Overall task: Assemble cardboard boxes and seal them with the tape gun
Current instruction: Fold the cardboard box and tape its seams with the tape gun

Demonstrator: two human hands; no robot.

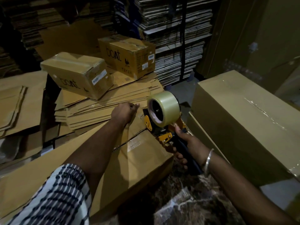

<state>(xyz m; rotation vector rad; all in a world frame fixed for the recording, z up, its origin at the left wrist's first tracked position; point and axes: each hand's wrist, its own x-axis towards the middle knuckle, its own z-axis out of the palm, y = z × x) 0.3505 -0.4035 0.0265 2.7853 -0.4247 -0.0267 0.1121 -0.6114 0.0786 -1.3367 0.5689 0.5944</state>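
Cardboard box [138, 153] under left hand [124, 113]; right hand [186, 143] grips tape gun [164, 117].

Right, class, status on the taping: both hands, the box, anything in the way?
Right hand grips tape gun at seam. Left hand presses flaps of box down. Seam ahead unobstructed.

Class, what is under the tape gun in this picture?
The tape gun, gripped by the right hand, sits on the cardboard box at its flap seam. The left hand presses the flaps. The box's inside is covered.
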